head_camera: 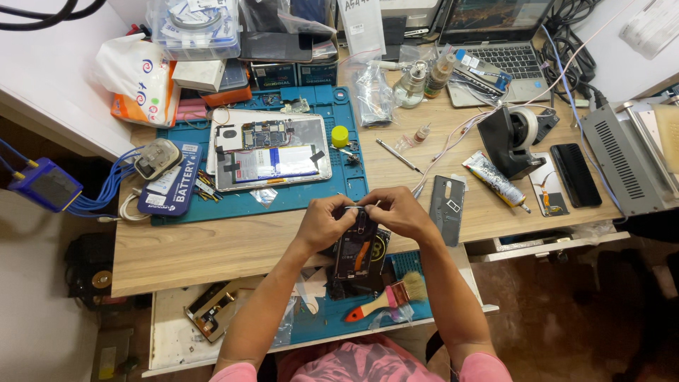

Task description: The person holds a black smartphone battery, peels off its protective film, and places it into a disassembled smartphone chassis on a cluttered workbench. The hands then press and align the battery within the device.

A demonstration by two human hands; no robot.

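An opened dark smartphone stands tilted over the table's front edge, its inner parts facing me. My left hand grips its upper left side. My right hand pinches something small at the phone's top edge; what it pinches is too small to tell. Under the phone lie a dark pouch with a yellow mark and a paintbrush with an orange handle on a small blue mat.
An opened tablet lies on a large blue work mat. Nearby are a grey phone back cover, a glue tube, a tape dispenser, a black phone, a laptop, bottles and a screwdriver.
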